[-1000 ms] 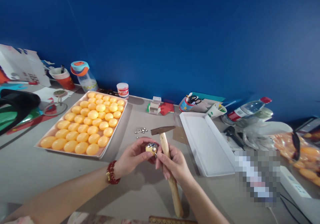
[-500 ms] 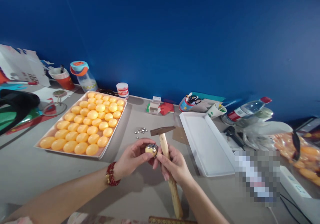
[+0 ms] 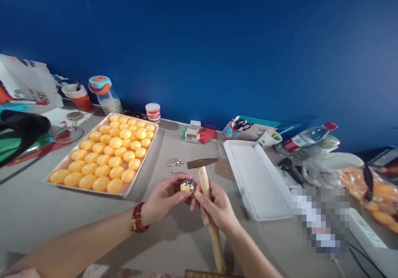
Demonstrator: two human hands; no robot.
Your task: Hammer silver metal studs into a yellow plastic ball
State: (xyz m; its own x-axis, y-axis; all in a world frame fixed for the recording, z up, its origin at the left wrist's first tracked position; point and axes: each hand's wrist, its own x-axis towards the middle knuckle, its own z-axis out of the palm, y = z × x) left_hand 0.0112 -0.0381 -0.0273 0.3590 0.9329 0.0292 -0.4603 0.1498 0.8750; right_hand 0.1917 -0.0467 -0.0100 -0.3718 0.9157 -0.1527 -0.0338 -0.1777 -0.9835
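My left hand [image 3: 168, 197] is closed around a shiny metal ball [image 3: 188, 186], pinched between thumb and fingers; its mirror-like surface reflects yellow and silver. In my right hand [image 3: 216, 207] is a hammer [image 3: 203, 182] with a pale wooden handle and a dark brownish head, the head pointing away from me. The right fingertips reach over to the ball's right side and appear to touch it. Just beyond the left hand lies a small scatter of shiny silver beads or balls [image 3: 176, 162] on the grey table [image 3: 124, 224].
An open box [image 3: 126, 194] of orange balls stands at left. To the right is a long white tray [image 3: 264, 178]. Behind are a pen cup [image 3: 231, 131], a red-and-white tub [image 3: 153, 112] and small boxes [image 3: 192, 133]. A bottle [image 3: 307, 138] and power strip [image 3: 367, 228] are further right.
Almost nothing differs. Both hands keep the same hold on the ball and the hammer; the view has shifted very slightly.
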